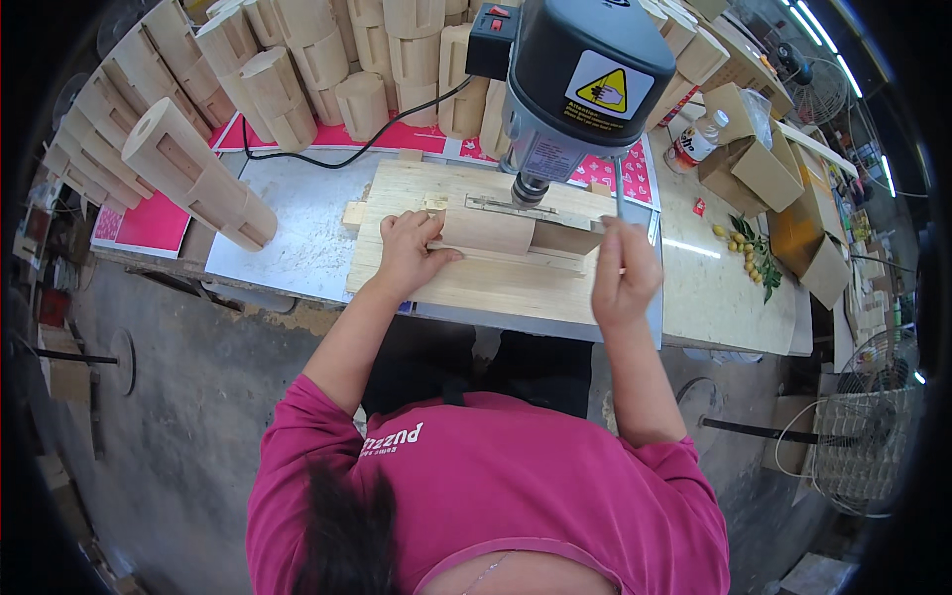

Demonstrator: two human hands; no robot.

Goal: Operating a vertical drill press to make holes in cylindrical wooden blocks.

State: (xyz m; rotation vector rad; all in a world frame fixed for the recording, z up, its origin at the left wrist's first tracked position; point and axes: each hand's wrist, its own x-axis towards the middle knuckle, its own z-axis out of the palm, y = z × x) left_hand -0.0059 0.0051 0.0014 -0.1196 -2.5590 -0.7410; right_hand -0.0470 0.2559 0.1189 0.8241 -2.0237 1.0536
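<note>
A pale wooden cylinder section [486,230] lies on its side in a wooden jig [476,297] on the bench. My left hand [405,256] grips its left end, thumb along the front and fingers over the top. Above the jig stands a drill press [580,74] with a dark housing; its chuck [530,190] hangs just over the back edge of the cylinder section. At the press's right side, my right hand [627,273] is closed around the lower end of a thin metal lever [620,186]. Whether a drill bit touches the wood, I cannot tell.
Stacked wooden cylinders [283,99] line the back and left, with one tall stack [198,174] nearer my left arm. A black cable [347,147] crosses behind the jig. At right are a bottle [696,141], an opened cardboard box [749,164] and small yellow fruit with leaves [751,256].
</note>
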